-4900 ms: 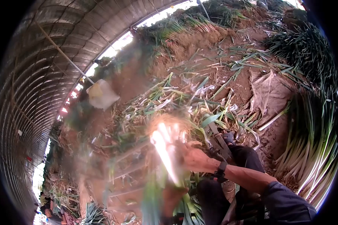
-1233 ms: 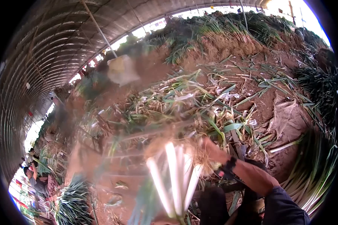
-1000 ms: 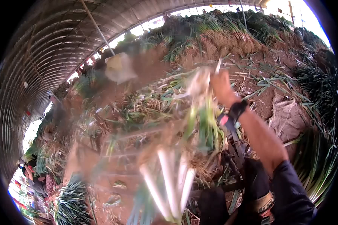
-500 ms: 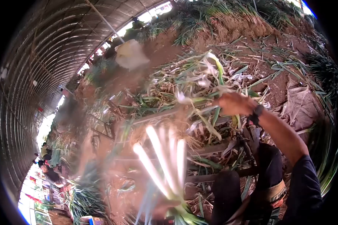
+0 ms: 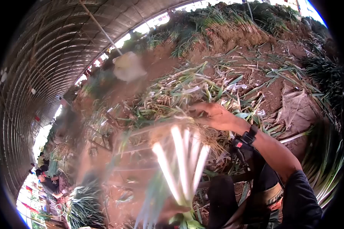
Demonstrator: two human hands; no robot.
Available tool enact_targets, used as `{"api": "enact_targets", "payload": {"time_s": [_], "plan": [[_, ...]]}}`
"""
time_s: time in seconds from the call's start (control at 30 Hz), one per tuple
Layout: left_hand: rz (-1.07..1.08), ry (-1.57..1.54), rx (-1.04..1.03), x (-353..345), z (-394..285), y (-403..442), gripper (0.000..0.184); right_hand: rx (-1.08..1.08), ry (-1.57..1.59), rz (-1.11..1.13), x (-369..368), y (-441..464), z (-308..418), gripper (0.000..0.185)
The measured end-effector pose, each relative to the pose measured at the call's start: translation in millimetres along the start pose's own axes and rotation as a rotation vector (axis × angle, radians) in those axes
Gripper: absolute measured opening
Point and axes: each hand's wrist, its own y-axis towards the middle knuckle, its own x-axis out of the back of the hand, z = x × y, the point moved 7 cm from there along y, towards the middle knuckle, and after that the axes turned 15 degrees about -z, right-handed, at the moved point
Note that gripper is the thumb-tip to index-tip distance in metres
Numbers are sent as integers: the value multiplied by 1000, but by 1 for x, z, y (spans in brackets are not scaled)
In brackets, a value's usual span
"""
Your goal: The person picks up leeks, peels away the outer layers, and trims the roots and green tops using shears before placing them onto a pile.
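Observation:
A bunch of several leeks [image 5: 181,164], with white shafts and brown hairy roots, slants upward in front of me, root ends away from my body. My left hand [image 5: 174,210], partly blurred and seen near the lower edge, is wrapped around the bunch where the white turns to green. Just beyond the roots is my right hand [image 5: 219,117], a black band on its wrist. Its fingers reach left, apart, and nothing shows clearly between them. A heap of peeled leaves and trimmings [image 5: 172,91] lies on the ground behind it.
A wooden frame [image 5: 137,133] stands low before my knees. Stacked leeks [image 5: 233,26] line the back, and more leeks [image 5: 325,168] lie at right beside a crumpled sack [image 5: 296,107]. Another person [image 5: 51,185] works at far left, near a leek pile [image 5: 84,206].
My right hand has moved left toward the root ends, and the pale leaf strips it was pulling are gone from it. The bunch in my left hand has shifted slightly right.

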Motion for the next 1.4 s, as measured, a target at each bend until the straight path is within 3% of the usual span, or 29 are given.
{"api": "enact_targets", "payload": {"time_s": [0.1, 0.13, 0.23, 0.43, 0.57, 0.6, 0.7, 0.73, 0.77, 0.8, 0.87, 0.9, 0.93, 0.97, 1.0, 1.07, 1.1, 1.17, 1.23, 1.27, 1.3, 1.37, 1.4], "plan": [[42, 270, -25, -2, 23, 12, 83, -55, 244, 256, -4, -7, -10, 66], [79, 365, 18, -5, 30, 15, 88, -187, 287, 316, 4, -15, -17, 69], [167, 391, 51, -22, 19, 25, 87, -170, 207, 352, 12, -15, -37, 79], [217, 292, 79, -37, 3, 42, 86, -70, 128, 618, -8, -40, -36, 68], [227, 264, 90, -40, 2, 47, 85, -160, 99, 678, -10, -47, -25, 70], [225, 256, 93, -39, 2, 48, 84, -190, 240, 678, -19, -51, -36, 69], [221, 234, 101, -36, 5, 45, 83, -211, 865, 553, -22, -43, -39, 39], [220, 229, 102, -34, 4, 43, 83, -174, 889, 469, -9, -26, -50, 36], [219, 221, 104, -33, 5, 41, 83, -151, 802, 337, 20, -5, -66, 33], [219, 211, 112, -31, 8, 37, 83, -60, 388, 180, 54, 19, -88, 30], [206, 191, 111, -24, 10, 31, 82, 430, -1202, -106, 128, 45, -125, 24], [199, 179, 111, -19, 12, 27, 82, 478, -1479, -228, 163, 50, -144, 22], [191, 165, 115, -13, 14, 22, 82, 470, -1468, -304, 187, 50, -161, 20], [177, 154, 122, -5, 17, 15, 81, -12, -727, -330, 203, 33, -140, 14], [163, 137, 131, 2, 17, 7, 81, -380, 18, -594, 218, 6, -114, 14], [103, 106, 114, 17, 17, -5, 81, -359, 105, -435, 197, -12, -114, 15], [71, 91, 11, 28, 13, -6, 71, -395, 145, -372, 177, -28, -116, 18], [-74, 111, -386, 59, 0, -14, 53, -127, -337, 50, 116, -58, -90, 42], [-212, 272, -699, 85, -28, -30, 45, -67, -1021, 503, 71, -88, -80, 67], [-286, 401, -842, 94, -44, -42, 45, -87, -970, 454, 62, -97, -84, 70], [-410, 366, -828, 103, -62, -47, 52, -106, -921, 405, 54, -105, -92, 73], [-684, -18, -452, 116, -89, -52, 69, 73, -717, 384, 33, -122, -89, 63], [-764, -145, -393, 115, -108, -60, 79, 160, -616, 369, 28, -130, -83, 58]]}}
